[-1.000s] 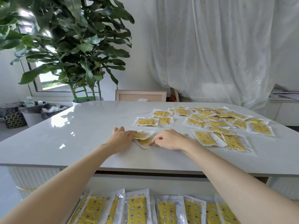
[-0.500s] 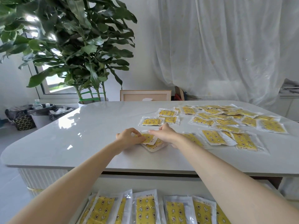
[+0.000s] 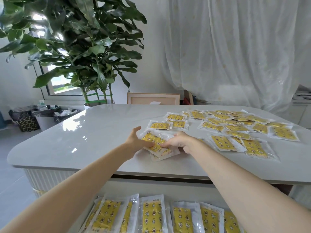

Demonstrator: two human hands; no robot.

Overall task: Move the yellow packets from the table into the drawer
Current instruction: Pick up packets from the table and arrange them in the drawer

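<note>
The left hand (image 3: 134, 142) is cupping the near-left edge of a small stack of packets (image 3: 156, 143) on the worktop (image 3: 94, 132); its fingers (image 3: 137, 130) are spreading apart along the far side while the thumb is pressing onto the top packet. The right hand (image 3: 180, 142) is closing on the stack's opposite edge, fingers curling together over the film. The stack is lying fanned and uneven between the two sets of fingers, touching both. These packets are judged light, thin and floppy, with glossy film likely to be sliding layer on layer; pinching across the sealed edges should be holding better than gripping the faces. Loose packets (image 3: 249, 130) are lying further right of the fingers. The drawer (image 3: 161, 189), below the wrists, is already holding a row.
</note>
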